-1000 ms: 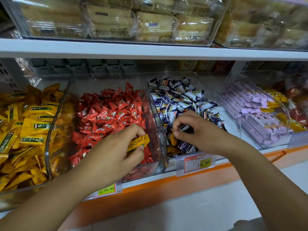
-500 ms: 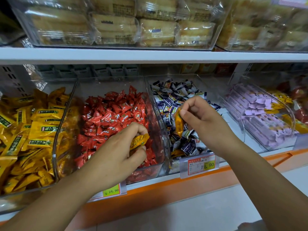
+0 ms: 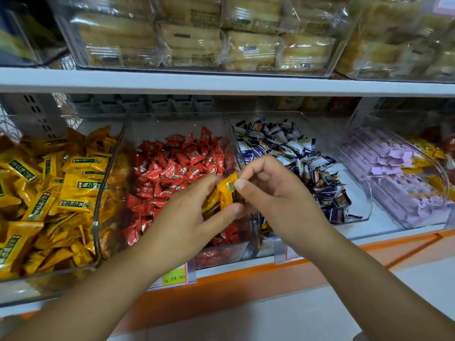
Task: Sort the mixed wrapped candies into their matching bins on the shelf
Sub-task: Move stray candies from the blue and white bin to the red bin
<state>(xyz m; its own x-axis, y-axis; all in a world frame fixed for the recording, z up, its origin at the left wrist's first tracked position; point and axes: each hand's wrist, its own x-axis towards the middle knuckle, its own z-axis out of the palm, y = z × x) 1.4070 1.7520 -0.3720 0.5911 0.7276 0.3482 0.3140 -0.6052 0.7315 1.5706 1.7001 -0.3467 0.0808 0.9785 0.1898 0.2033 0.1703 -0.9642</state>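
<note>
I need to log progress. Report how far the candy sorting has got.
Done: the red bin looks all red. In hand: left hand and right hand meet on yellow candies above the divider, not yet in the yellow bin. Left: yellow strays low in the blue bin and among the purple bin.

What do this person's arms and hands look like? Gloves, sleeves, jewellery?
Both arms are bare up to the frame's edge: no sleeves in view. The left hand and right hand wear no gloves, and no rings, watch or bracelets show. Fingernails are short and unpainted.
</note>
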